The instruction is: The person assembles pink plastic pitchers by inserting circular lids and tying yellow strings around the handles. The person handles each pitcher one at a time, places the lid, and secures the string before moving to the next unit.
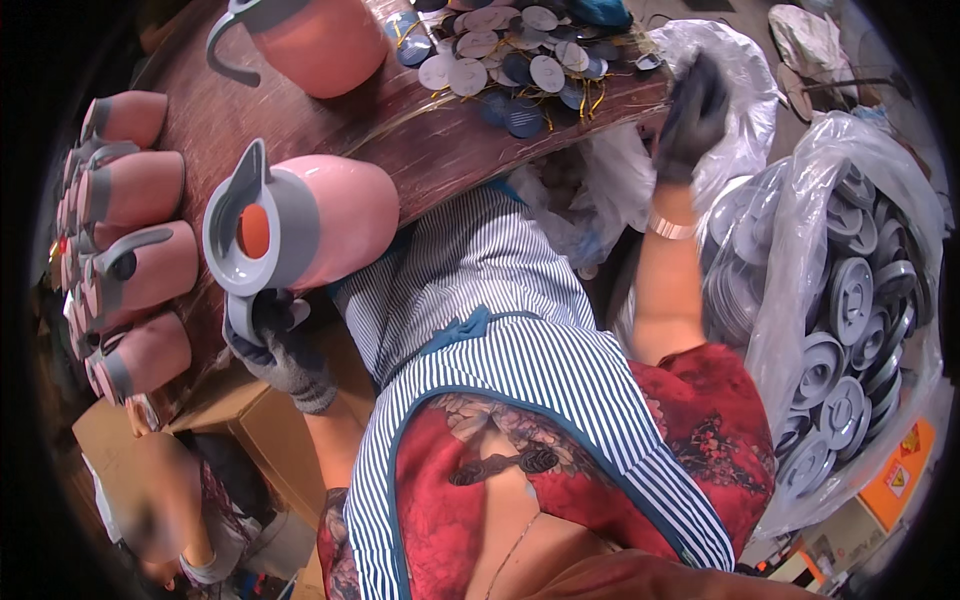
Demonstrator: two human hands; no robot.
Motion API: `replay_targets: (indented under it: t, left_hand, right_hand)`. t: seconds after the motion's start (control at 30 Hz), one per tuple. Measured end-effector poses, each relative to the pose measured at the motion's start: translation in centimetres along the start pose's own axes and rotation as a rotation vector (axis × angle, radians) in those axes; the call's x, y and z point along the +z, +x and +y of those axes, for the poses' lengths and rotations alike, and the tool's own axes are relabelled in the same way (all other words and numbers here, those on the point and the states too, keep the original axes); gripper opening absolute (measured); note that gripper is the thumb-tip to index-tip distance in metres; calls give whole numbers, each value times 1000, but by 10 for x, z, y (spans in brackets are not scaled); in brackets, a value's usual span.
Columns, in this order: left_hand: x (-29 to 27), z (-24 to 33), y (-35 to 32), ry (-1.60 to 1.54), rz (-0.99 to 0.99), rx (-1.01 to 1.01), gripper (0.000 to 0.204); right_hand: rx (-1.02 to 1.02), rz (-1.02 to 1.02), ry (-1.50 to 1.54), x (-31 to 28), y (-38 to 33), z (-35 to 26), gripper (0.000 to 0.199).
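At the near edge of the brown table, a pink and gray jug is held with its open mouth showing an orange-red inside and its spout toward the far side. The left hand, in a dark and gray glove, is closed around the jug's handle; whether the base rests on the wood or hangs just clear of it, I cannot tell. Well apart, the right hand, gloved too, is stretched out beside a crumpled clear bag; it is blurred, so whether its fingers are spread, closed or holding something cannot be made out. Near it lies a loose heap of round tags with yellow strings. One hand alone on the handle is the weak point, I judge: a slack grip on smooth plastic could let the jug twist and drop past the edge. Swinging it left might knock the crowded jugs standing there, while a push toward the far side could bump the separate jug. The strings look ready to tangle, so lifting one tag might drag others off the table. The tall bag of gray lids gapes open, and an elbow catching its thin plastic could spill some.
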State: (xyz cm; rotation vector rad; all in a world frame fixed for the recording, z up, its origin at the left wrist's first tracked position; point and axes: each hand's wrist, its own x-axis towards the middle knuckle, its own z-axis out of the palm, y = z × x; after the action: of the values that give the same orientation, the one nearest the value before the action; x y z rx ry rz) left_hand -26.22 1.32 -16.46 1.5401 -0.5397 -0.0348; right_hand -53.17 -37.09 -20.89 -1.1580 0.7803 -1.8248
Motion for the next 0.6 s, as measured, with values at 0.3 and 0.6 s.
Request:
replay_targets:
  t: [0.3, 0.6]
  left_hand:
    - [9, -1, 8, 246, 44, 164, 36]
    - [-9, -5, 8, 252, 46, -79, 51]
  right_hand:
    - [155, -287, -1241, -203, -51, 144, 39]
    - [228, -773, -2034, -271, 37, 239, 83]
